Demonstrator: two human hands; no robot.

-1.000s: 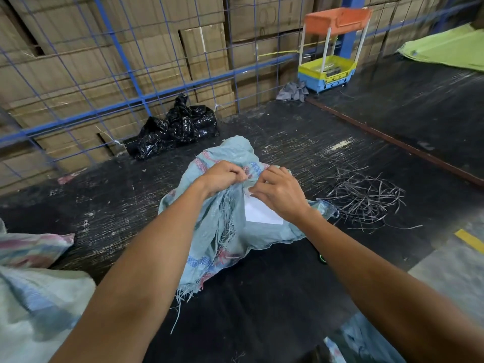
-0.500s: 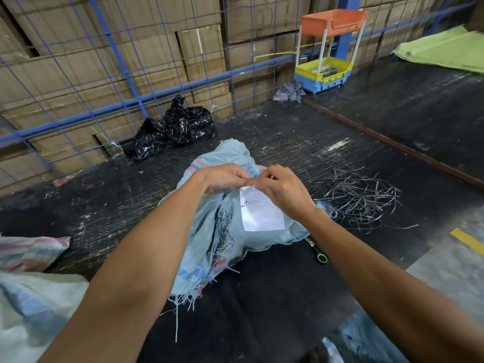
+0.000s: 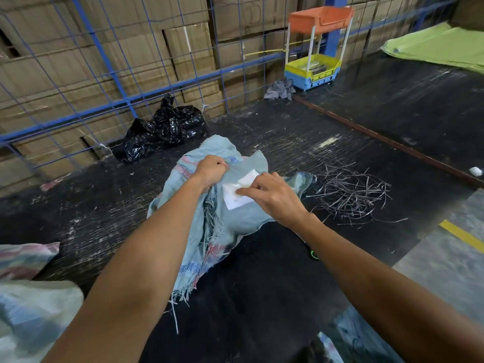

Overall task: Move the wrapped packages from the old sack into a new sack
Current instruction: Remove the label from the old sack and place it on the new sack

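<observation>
At the far left edge of a black, scuffed desk [image 3: 262, 297], part of a pale woven sack [image 3: 31, 310] is seen, possibly the new one, though this cannot be confirmed. Further back, a crumpled black plastic bag [image 3: 167, 129] lies against a blue wire fence [image 3: 110, 74] backed by cardboard boxes. In the middle, a limp, frayed blue-green sack [image 3: 207, 226] is spread flat; it looks nearly empty, and no wrapped packages can be made out. The left hand [image 3: 212, 170] is clenched on a bunch of the sack's cloth, apparently to hold it taut. Just to its right, a white paper label [image 3: 239, 191] stuck on the sack is pinched by the fingertips of the right hand [image 3: 272, 196], seemingly so it can be peeled away. Under the right forearm, a green-handled tool [image 3: 313, 254], probably scissors, is partly hidden. To the right, a loose tangle of cut grey straps [image 3: 351, 192] lies near the sack and could snag it if dragged that way. Far behind, a small orange, yellow and blue rack [image 3: 314, 69] stands well apart.
</observation>
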